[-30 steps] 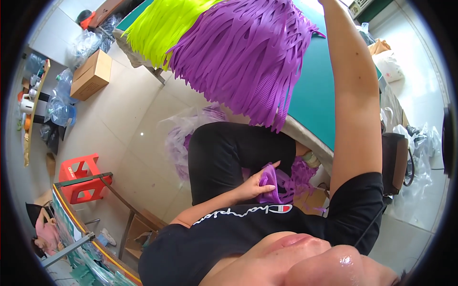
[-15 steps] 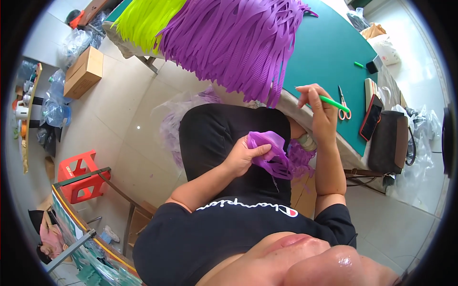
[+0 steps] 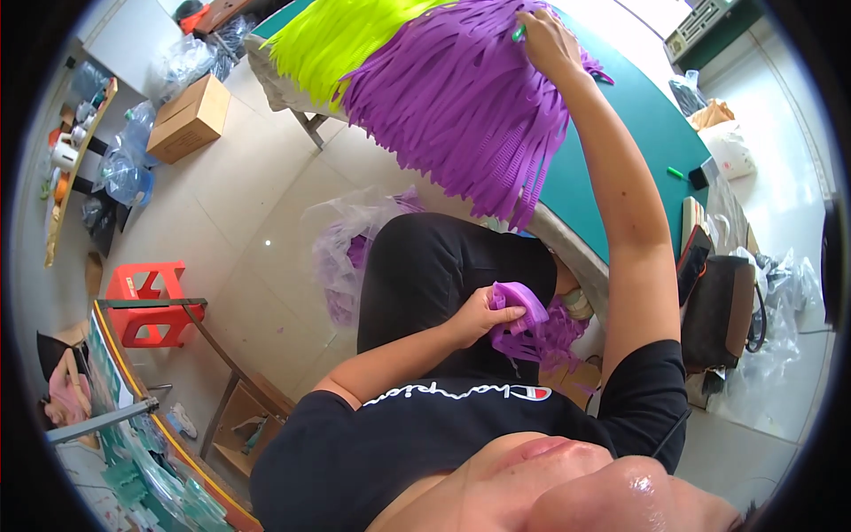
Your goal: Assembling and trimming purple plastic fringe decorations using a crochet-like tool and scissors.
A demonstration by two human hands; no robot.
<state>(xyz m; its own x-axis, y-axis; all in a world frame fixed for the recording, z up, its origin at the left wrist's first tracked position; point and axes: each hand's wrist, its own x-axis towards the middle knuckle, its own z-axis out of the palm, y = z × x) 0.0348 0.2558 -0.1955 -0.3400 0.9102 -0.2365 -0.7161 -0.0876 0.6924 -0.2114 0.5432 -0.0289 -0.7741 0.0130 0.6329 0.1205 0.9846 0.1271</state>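
A thick heap of purple rubbery straps (image 3: 452, 106) with ladder-like slots hangs over the near edge of the green-topped table (image 3: 631, 133). Yellow-green straps (image 3: 341, 44) lie beside it on the left. My right hand (image 3: 551, 43) reaches across to the heap's far end, its fingers curled round a slim green-handled tool (image 3: 519, 33); whether they also grip a strap is hidden. Over my lap, my left hand (image 3: 479, 316) is closed on a bunch of purple rubbery strips (image 3: 523, 306), thumb on top. More purple scraps (image 3: 567, 332) show just beyond it.
A clear bag with purple pieces (image 3: 341, 257) sits on the floor left of my knees. Right of my arm are a dark bag (image 3: 714, 310), a phone (image 3: 694, 266) and a green pen-like item (image 3: 676, 173). A red stool (image 3: 146, 306) and cardboard box (image 3: 188, 120) stand left.
My right hand has moved up and away to the far end of the purple heap, still with the green-handled tool. The left hand keeps its strips. The scissors are now hidden by my right arm.
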